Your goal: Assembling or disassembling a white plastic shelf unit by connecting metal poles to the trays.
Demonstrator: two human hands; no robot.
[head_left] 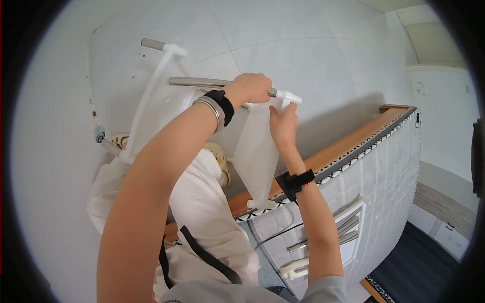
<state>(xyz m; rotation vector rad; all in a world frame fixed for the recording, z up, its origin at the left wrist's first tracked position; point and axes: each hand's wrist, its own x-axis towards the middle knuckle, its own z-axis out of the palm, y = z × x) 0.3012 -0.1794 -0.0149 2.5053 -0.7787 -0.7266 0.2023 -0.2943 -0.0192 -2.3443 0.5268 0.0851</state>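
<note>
My left hand (251,87) is closed round a shiny metal tube (197,82), which sticks out to the left of the fist. The tube's right end meets a white corner socket (289,97) of a white plastic shelf panel (256,146). My right hand (284,123) grips that panel just below the socket, thumb up along its edge. The panel hangs tilted, its lower corner near the bed edge. To the left stands another white shelf frame (146,103), partly behind my left arm, with a short metal tube (153,44) in its far corner.
On the right is a bed with a wooden edge and a pale quilted mat (376,161). A white shelf piece (359,222) and several metal tubes (346,230) lie on it. My legs and a yellowish clog (218,156) are below my arms. Pale floor tiles (283,50) stretch ahead.
</note>
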